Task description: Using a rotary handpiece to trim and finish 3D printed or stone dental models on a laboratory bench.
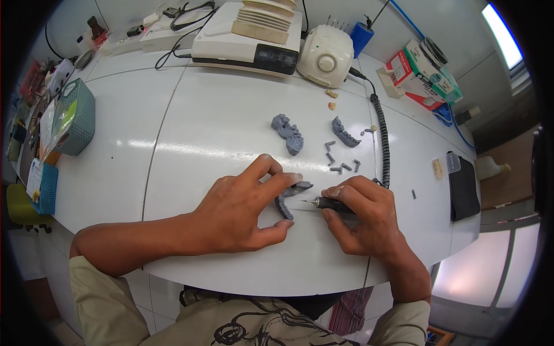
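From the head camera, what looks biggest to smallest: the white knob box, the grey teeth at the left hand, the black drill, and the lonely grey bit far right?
1. White knob box
2. Grey teeth and black drill: unsure, since the left hand and right hand partly cover them
3. Lonely grey bit

Left hand (235, 206) holding grey dental model (282, 207); right hand (365, 216) gripping black handpiece (333, 205).

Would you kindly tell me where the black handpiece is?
In the head view, the black handpiece is right of centre in the right hand, pointing left toward the grey dental model at the left hand.
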`<state>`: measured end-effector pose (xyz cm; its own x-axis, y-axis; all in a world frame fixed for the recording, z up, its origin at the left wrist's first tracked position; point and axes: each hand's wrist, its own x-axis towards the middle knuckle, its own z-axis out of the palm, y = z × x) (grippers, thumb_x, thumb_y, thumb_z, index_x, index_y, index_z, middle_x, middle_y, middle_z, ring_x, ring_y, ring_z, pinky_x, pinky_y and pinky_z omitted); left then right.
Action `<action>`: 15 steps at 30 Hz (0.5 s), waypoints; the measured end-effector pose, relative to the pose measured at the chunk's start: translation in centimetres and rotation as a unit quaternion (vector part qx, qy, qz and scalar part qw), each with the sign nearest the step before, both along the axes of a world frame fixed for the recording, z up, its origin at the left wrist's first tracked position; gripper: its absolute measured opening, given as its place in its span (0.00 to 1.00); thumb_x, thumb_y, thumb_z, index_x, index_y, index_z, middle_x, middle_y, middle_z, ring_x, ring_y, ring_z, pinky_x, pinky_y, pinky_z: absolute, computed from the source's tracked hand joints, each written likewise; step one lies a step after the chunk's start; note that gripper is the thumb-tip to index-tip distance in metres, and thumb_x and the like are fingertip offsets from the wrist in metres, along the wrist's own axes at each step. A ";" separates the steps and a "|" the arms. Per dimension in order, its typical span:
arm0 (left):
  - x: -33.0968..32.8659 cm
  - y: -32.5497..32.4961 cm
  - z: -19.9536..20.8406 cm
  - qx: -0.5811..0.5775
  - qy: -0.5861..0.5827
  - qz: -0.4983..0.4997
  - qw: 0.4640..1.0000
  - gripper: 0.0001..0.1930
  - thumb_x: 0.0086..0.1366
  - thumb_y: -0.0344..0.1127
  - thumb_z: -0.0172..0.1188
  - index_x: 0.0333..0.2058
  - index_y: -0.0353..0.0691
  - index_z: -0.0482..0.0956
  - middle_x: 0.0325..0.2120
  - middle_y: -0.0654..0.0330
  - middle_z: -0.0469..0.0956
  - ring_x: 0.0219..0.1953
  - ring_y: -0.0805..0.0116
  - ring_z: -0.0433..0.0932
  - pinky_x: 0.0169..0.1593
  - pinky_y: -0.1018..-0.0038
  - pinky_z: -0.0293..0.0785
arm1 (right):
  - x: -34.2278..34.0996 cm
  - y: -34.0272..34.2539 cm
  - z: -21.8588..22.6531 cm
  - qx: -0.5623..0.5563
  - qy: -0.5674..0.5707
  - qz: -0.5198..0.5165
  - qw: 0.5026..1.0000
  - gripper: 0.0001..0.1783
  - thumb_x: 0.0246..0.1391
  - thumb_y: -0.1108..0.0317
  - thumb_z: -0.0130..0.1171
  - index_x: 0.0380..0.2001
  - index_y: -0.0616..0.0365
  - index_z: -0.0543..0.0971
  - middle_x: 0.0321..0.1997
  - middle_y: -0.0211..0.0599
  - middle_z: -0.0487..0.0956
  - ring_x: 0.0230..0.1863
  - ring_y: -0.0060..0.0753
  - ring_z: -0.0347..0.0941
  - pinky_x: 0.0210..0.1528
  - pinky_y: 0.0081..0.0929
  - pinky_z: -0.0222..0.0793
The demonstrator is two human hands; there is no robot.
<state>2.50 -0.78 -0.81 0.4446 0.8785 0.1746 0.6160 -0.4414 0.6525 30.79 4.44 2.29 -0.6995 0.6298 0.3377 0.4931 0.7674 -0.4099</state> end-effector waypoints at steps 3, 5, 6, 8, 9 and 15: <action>-0.3 0.0 0.1 -0.005 -0.026 -0.012 1.000 0.37 0.63 0.39 0.75 0.71 0.39 0.76 0.55 0.51 0.72 0.25 0.67 0.78 0.33 0.68 0.80 | 0.4 0.1 -0.1 -0.015 0.004 -0.001 1.000 0.15 0.49 0.72 0.78 0.42 0.58 0.89 0.33 0.37 0.84 0.31 0.41 0.83 0.32 0.36 0.78; -0.5 0.0 0.1 -0.008 -0.036 -0.016 0.999 0.37 0.63 0.36 0.73 0.71 0.36 0.75 0.55 0.50 0.72 0.23 0.69 0.76 0.32 0.69 0.79 | 0.5 0.2 -0.1 -0.019 0.006 0.000 1.000 0.14 0.49 0.72 0.78 0.42 0.58 0.89 0.33 0.38 0.84 0.31 0.41 0.83 0.32 0.36 0.78; -0.5 0.0 0.2 -0.011 -0.040 -0.021 0.999 0.37 0.63 0.35 0.72 0.71 0.35 0.74 0.55 0.50 0.72 0.23 0.69 0.76 0.30 0.70 0.78 | 0.5 0.2 -0.1 -0.022 0.005 -0.002 1.000 0.15 0.49 0.72 0.78 0.42 0.58 0.89 0.33 0.38 0.84 0.31 0.41 0.83 0.32 0.36 0.78; -0.6 0.0 0.3 -0.014 -0.046 -0.027 0.999 0.38 0.63 0.34 0.72 0.71 0.33 0.73 0.54 0.50 0.72 0.23 0.69 0.77 0.29 0.71 0.77 | 0.5 0.2 -0.1 -0.025 0.003 -0.005 1.000 0.15 0.49 0.72 0.78 0.42 0.58 0.89 0.33 0.38 0.84 0.31 0.41 0.83 0.32 0.36 0.78; -0.6 0.1 0.4 -0.017 -0.057 -0.026 0.998 0.37 0.62 0.33 0.72 0.70 0.32 0.73 0.53 0.50 0.73 0.23 0.70 0.76 0.29 0.71 0.77 | 0.5 0.1 -0.1 -0.022 0.006 -0.005 1.000 0.15 0.50 0.72 0.78 0.42 0.58 0.89 0.33 0.38 0.84 0.31 0.41 0.83 0.32 0.36 0.78; -0.7 0.1 0.9 -0.048 -0.078 -0.024 0.996 0.36 0.61 0.31 0.72 0.67 0.32 0.72 0.49 0.51 0.74 0.23 0.70 0.77 0.27 0.72 0.74 | 0.5 0.1 0.0 -0.024 0.008 -0.004 1.000 0.14 0.50 0.71 0.78 0.42 0.58 0.89 0.33 0.38 0.84 0.31 0.41 0.83 0.32 0.36 0.78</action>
<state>1.76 -0.65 0.14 0.4605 0.8729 0.1615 0.4835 -0.3992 0.7790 31.27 4.57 2.28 -0.6891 0.6515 0.3173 0.4927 0.7423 -0.4540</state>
